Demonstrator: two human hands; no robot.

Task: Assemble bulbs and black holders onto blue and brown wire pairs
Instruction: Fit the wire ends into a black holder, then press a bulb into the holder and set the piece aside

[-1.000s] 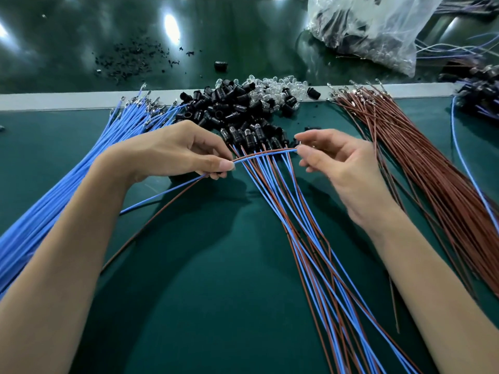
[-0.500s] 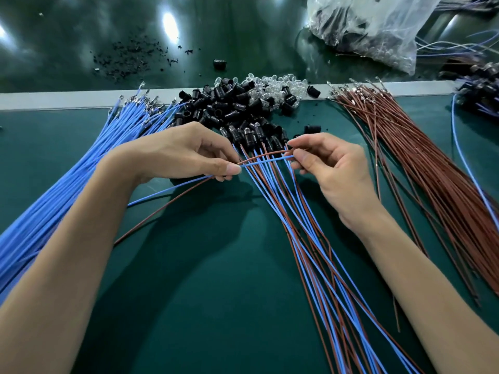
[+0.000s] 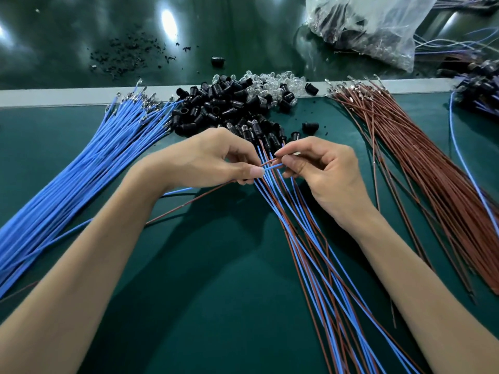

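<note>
The blue wire bundle point(image 3: 81, 179) is lying at nine o'clock from the hands. The left hand point(image 3: 205, 163) is pinching one blue and brown wire pair point(image 3: 273, 166), and the right hand point(image 3: 324, 174) is pinching its free ends, above the finished pairs point(image 3: 310, 244). The black holders point(image 3: 216, 109) and bulbs point(image 3: 272, 81) are waiting at twelve o'clock, the brown wire bundle point(image 3: 432, 168) at three. Probably the ends are being aligned; the next move is calling for a holder, both terminals entering together.

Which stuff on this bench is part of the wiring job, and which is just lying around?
In the job: left hand and right hand pinching the wire pair; black holders; clear bulbs; blue wires; brown wires.
Lying about: plastic bag; black scraps; lone holder.
</note>
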